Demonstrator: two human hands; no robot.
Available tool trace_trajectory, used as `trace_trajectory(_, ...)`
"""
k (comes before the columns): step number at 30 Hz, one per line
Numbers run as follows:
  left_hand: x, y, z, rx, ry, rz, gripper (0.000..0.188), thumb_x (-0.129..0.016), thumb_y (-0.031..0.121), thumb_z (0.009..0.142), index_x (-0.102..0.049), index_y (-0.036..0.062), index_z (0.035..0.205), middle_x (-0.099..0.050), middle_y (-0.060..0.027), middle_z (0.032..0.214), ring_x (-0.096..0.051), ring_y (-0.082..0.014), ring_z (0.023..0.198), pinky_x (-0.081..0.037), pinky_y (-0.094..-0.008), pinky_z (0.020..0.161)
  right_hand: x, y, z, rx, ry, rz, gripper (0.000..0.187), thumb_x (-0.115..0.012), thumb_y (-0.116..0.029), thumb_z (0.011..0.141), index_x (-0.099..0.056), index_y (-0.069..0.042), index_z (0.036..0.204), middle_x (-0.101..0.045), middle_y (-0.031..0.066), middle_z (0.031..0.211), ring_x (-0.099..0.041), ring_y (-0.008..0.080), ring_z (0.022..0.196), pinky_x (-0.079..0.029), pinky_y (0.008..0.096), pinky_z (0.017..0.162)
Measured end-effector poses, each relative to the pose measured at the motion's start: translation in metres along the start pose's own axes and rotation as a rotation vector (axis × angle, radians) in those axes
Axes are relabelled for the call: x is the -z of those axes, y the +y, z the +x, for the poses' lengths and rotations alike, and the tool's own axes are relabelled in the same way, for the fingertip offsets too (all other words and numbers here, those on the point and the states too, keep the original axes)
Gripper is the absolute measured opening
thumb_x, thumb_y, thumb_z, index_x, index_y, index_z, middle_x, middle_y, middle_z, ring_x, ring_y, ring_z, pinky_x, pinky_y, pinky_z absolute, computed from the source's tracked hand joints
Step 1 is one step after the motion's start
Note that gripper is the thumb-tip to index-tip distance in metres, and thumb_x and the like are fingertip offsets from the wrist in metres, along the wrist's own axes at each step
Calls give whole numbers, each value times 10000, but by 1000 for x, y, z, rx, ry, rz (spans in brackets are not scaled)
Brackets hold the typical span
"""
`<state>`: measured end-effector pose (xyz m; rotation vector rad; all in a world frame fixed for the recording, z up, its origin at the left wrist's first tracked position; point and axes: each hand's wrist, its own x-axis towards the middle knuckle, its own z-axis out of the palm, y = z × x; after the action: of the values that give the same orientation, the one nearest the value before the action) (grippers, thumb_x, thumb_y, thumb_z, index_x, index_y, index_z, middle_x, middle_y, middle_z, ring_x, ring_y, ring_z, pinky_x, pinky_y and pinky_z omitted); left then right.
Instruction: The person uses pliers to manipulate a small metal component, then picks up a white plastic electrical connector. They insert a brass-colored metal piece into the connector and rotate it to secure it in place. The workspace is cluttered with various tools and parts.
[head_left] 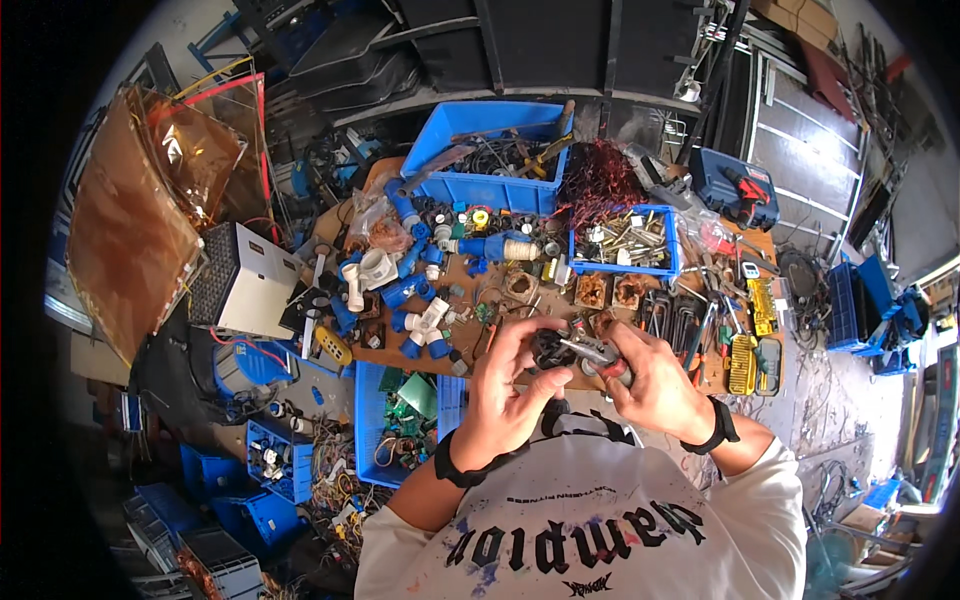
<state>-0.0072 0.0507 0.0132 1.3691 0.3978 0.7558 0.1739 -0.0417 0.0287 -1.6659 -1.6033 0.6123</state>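
Observation:
Close in front of my chest, over the near edge of the workbench, my left hand (500, 390) is closed around a small black round part (548, 350). Thumb and fingers grip it from the left side. My right hand (648, 375) is wrapped round a pair of pliers (590, 350) with metal jaws and reddish handles. The jaws point left and meet the black part, though what exactly they bite on is too small to make out. Both wrists wear black bands.
Blue and white pipe fittings (425, 325) crowd the bench's left half. At the back stands a blue bin (480, 185) of tools; a smaller blue tray (625, 268) holds metal pieces. Hand tools (685, 325) and yellow bit cases (743, 365) lie right. Below, a blue crate (372, 440) contains circuit boards.

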Motion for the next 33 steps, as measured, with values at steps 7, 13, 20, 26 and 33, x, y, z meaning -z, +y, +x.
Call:
trace_trajectory(7,19,-1,12,600,-552,-889,719,-237,613,981,-556,-16,1121,-487,-32,651,-460,-128,486,-356,-244,454,2,5,3,144,99,-101,273,-638,39,671,-506,1,907,-550,175,827,-572,391,760,-472,442,658)
trace_trajectory(13,10,7,11,554,-390,-753,766,-246,668,948,-528,-24,1119,-531,-81,705,-501,-184,481,-398,-276,478,1,9,5,125,110,-118,286,-649,34,659,-511,-1,906,-551,180,830,-568,394,771,-472,448,662)
trace_trajectory(20,-9,9,1,-93,41,12,399,-541,312,984,-434,-2,1206,-587,-83,899,-576,-121,672,-474,-258,579,0,11,5,103,120,-105,285,-658,27,650,-504,-7,887,-544,179,836,-567,390,773,-469,454,662)
trace_trajectory(26,16,8,15,652,-233,-646,714,-207,614,985,-582,24,841,-441,-15,516,-380,-116,387,-302,-257,440,-2,11,3,235,115,-209,330,-667,23,611,-502,-15,894,-519,162,848,-548,376,785,-461,454,670)
trace_trajectory(33,3,12,11,255,-79,-367,602,-407,524,967,-450,-17,1228,-609,-112,901,-605,-173,627,-472,-270,564,-2,10,4,193,104,-156,328,-663,28,619,-509,-8,906,-530,165,861,-557,385,800,-464,456,679)
